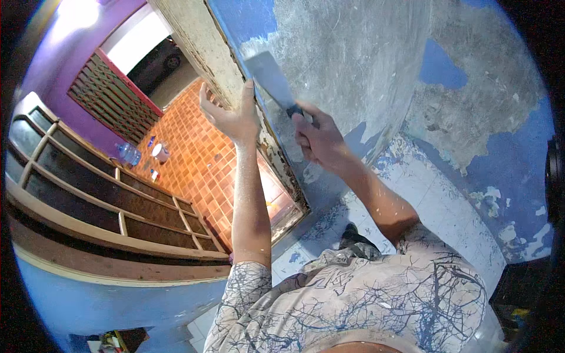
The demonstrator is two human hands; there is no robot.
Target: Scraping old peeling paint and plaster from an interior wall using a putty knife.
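Note:
My right hand (322, 137) is closed around the dark handle of a putty knife (270, 78), its wide metal blade angled up and left. The blade lies over the wall (335, 53), close to the wooden door frame (194, 35); I cannot tell whether it touches. Grey plaster shows on this wall where blue paint (254, 20) is gone, and some blue remains near the frame. At the frame's edge is my left hand (238, 117), thumb up along the edge and fingers spread on the doorway side. It holds no tool.
A glazed wooden door (79, 176) stands at left. Past the doorway, an orange tiled floor (194, 145) bears a white bucket (160, 152) and a water bottle (129, 154). A folding metal gate (114, 95) is farther back. Paint flakes litter the white tiles (423, 176) below me.

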